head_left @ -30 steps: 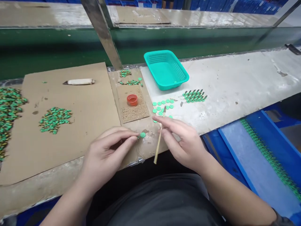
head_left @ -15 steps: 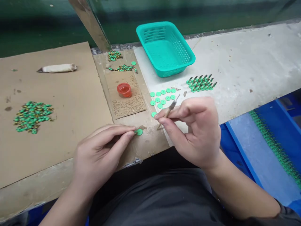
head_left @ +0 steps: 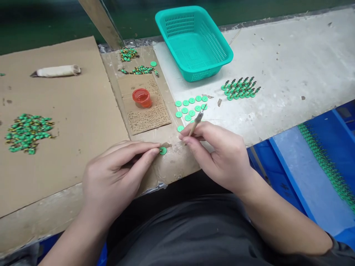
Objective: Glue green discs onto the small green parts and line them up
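Between thumb and index finger, my left hand pinches a small green and dark piece, mostly hidden by the fingertips, over a green disc near the table's front edge. My right hand is closed on a thin brush, its tip pointing up and away from me. Just beyond the right fingers lie rows of green discs with small holes. A red cup stands on a speckled cardboard piece beyond my left hand. Farther right, green discs with dark upright pieces stand in rows.
A teal basket sits at the back. On the left cardboard are a heap of small green pieces and a wrapped, pointed stick. Small heaps lie behind the cup. Blue trays are at the lower right.
The right hand has turned more palm-down and lowered, still holding the brush. My left hand keeps its pinch by the green disc. The whole view has shifted slightly.
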Demonstrator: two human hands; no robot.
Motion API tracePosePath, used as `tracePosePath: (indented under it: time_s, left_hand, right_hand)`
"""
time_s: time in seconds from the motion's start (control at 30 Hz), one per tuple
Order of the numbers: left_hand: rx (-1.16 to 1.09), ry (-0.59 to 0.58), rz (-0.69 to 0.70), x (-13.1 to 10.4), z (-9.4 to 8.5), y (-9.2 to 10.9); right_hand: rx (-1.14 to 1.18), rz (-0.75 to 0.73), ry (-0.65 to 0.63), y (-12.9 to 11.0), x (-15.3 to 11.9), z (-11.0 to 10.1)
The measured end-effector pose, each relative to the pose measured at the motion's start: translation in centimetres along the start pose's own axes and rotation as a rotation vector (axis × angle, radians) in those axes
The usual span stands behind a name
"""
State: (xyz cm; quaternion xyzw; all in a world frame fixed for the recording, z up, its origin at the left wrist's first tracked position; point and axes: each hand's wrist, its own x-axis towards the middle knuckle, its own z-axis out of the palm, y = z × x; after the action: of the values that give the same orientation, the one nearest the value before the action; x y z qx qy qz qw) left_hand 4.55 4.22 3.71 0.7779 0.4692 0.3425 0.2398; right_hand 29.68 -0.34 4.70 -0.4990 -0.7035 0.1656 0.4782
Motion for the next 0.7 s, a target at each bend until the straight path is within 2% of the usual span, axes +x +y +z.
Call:
tracePosePath:
  time_s: [0.3, 0.4, 0.6, 0.7]
  left_hand:
    - [0.007, 0.026, 0.015, 0.0, 0.3, -0.1]
    - [0.027, 0.020, 0.055, -0.1, 0.3, 0.0]
    - [0.091, 0.035, 0.155, -0.4, 0.4, 0.3]
    - [0.098, 0.043, 0.205, -0.4, 0.6, 0.0]
  right_hand:
    - [-0.014, 0.029, -0.017, -0.1, 0.0, -0.1]
    - [-0.040, 0.010, -0.031, -0.1, 0.1, -0.4]
    - [-0.136, -0.022, -0.150, 0.0, 0.0, -1.2]
    - [-0.125, 0.012, -0.127, -0.2, -0.2, -0.7]
